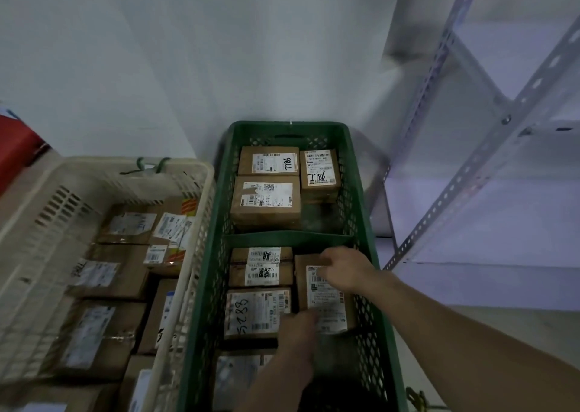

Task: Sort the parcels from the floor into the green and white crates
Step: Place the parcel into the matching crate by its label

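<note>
Presently held parcel (326, 298): label up, in the green crate's near compartment, on the side by its right wall.
Right hand (343, 270): fingers curled over the parcel's far edge, gripping it.
Left hand (298, 328): at the parcel's near left corner; too blurred to tell its grip.
Green crate (288, 125): other boxes (265, 202) in both compartments.
White crate (94, 168): just beside the green crate's left wall, holding labelled cartons (110, 273).
</note>
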Demonstrator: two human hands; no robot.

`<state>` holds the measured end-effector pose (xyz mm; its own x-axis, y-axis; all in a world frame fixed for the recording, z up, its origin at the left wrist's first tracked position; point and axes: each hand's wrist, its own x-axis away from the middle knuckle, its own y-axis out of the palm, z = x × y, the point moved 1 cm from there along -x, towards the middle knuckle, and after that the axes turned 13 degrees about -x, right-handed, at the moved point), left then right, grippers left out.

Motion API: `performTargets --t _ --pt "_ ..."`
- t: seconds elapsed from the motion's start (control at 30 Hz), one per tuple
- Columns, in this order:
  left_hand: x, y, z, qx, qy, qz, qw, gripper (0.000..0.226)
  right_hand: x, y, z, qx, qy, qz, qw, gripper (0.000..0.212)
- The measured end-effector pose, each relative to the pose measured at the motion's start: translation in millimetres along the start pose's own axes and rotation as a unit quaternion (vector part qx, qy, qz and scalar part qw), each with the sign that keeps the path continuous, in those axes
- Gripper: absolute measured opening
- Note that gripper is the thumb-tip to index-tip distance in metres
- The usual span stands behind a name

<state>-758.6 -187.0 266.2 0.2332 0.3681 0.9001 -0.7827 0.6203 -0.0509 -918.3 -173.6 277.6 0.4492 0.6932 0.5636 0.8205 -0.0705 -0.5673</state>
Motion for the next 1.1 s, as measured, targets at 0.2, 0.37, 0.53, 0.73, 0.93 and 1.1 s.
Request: performTargets --t 0.2,0.37,0.53,0.73,0.93,1.1 --pt "11.4 4.3 11.4 0.043 0.024 -0.005 0.999 0.025 -2.1 1.2 7.4 0.018 0.004 -0.009 1.000 0.030" --pt "20.3 1.7 14.9 0.053 0.027 -0.025 0.998 0.028 1.5 1.7 4.6 0.034 -0.002 -0.016 0.999 0.032" --pt "42.5 -11.6 19.5 0.037 0.039 -0.048 0.997 0.020 9.3 -1.8 -4.3 0.040 -0.006 -0.017 0.999 0.038" --pt "72.8 -45.3 34.6 0.050 0.063 -0.005 0.997 0.017 33.9 -10.6 -34.0 -0.022 -0.027 0.018 0.999 0.042" --pt "104.6 -110.2 33.0 0.029 0.145 0.006 0.989 0.047 78.8 -13.4 -67.7 -0.142 -0.040 0.110 0.983 0.055" --pt "151.0 -163.5 24.0 -0.024 0.253 0.007 0.967 0.041 125.3 -1.6 -87.8 -0.247 -0.015 0.175 0.953 0.064"
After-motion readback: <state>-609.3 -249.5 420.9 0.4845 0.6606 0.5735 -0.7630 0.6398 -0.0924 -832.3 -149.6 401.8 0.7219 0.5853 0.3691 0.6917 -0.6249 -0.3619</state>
